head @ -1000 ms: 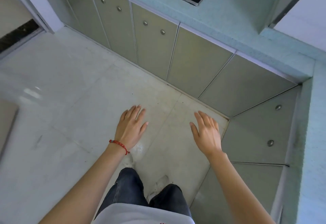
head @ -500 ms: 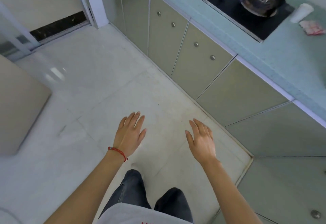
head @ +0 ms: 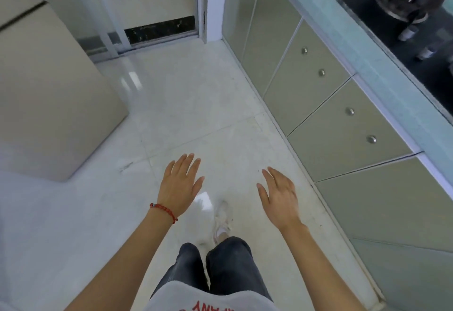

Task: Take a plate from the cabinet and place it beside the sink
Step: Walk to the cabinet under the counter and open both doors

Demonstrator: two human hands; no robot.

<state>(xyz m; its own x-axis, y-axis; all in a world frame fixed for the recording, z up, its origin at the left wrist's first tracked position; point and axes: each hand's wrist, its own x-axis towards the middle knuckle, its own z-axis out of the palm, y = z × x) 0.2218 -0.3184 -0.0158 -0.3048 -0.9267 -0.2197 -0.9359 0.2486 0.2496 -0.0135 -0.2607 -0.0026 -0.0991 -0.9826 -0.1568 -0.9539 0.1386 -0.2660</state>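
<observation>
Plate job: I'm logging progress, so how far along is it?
Nothing looks done: no plate or sink is in view. In hand: nothing; left hand and right hand hang open over the floor. Left: open a shut cabinet door, fetch and place the plate.

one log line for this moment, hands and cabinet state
left hand: open, empty | right hand: open, empty | cabinet doors: shut | plate: not in view | phase: walking

Left hand [head: 181, 184] and right hand [head: 279, 195] held out empty, fingers [head: 188, 163] spread, above the pale tiled floor [head: 196, 105], closed cabinet doors [head: 343, 124] along its right edge, dark stovetop [head: 402, 41] on the desk [head: 348, 48], red bracelet [head: 163, 210] on the left wrist
</observation>
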